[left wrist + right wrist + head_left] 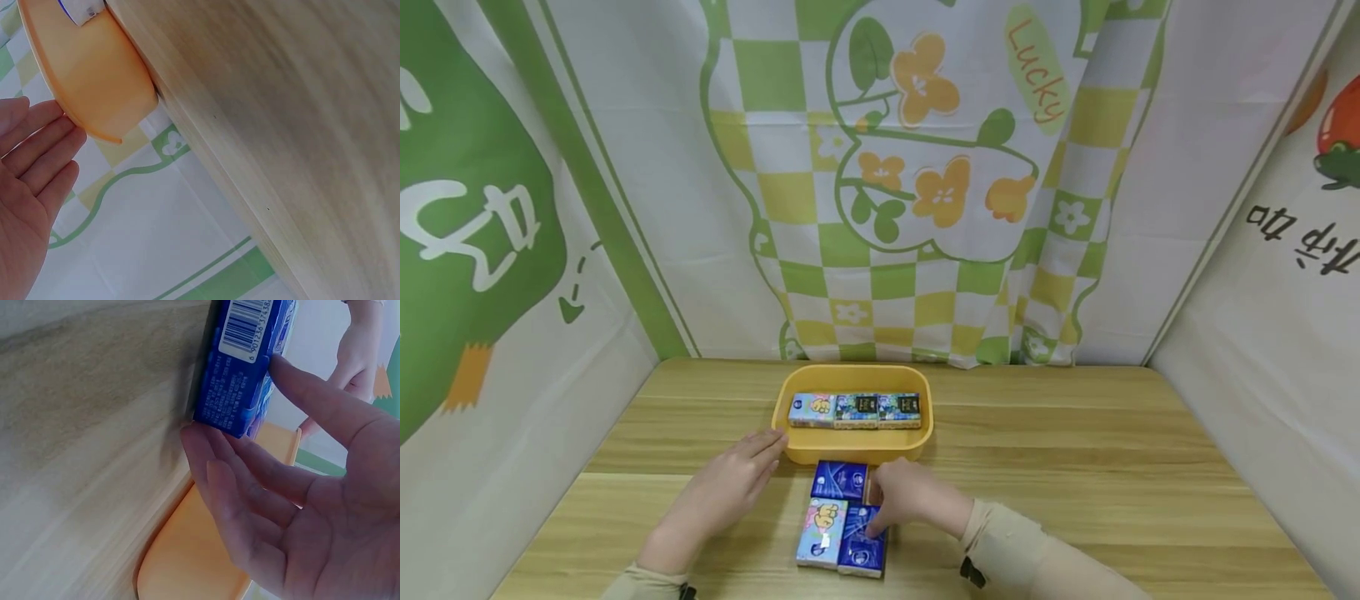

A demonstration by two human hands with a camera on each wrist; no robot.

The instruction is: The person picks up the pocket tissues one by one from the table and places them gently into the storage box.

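Three tissue packs lie grouped on the table in front of a yellow plastic bin (853, 456). Two are dark blue: one sideways pack (838, 481) nearest the bin and one lengthwise pack (862, 552). Beside the latter lies a light blue and pink pack (821, 533) with a cartoon figure. My right hand (917, 498) pinches the lengthwise blue pack (232, 381), thumb on one face and fingers curled at its far end. With straight fingers, my left hand (724, 490) touches the bin's rim (74, 124) at its near left corner.
Inside the bin, a row of packs lies along the back: one light blue and pink pack (811, 408) and two dark patterned packs (856, 408). The wooden table (1060, 450) meets a printed curtain (925, 317) behind the bin and white side walls.
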